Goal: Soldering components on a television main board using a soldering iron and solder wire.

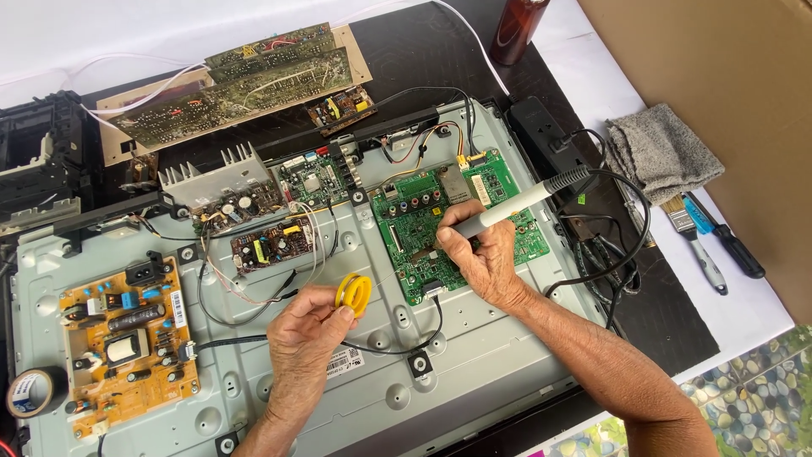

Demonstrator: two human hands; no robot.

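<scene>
My right hand (482, 258) grips a grey and white soldering iron (524, 200) like a pen, its tip down on the green circuit board (410, 224) mounted on the grey metal back panel (474, 355). My left hand (304, 338) holds a small yellow spool of solder (353, 292) just left of that board. A black cable (622, 245) runs from the iron off to the right.
An orange power board (127, 338) sits at the panel's left, with small boards (271, 241) and a finned heatsink (211, 173) above. Loose boards (245, 85) lie at the back. A tape roll (32, 392), grey cloth (660, 148), brush (689, 233), screwdriver (736, 245) and brown bottle (518, 30) lie around.
</scene>
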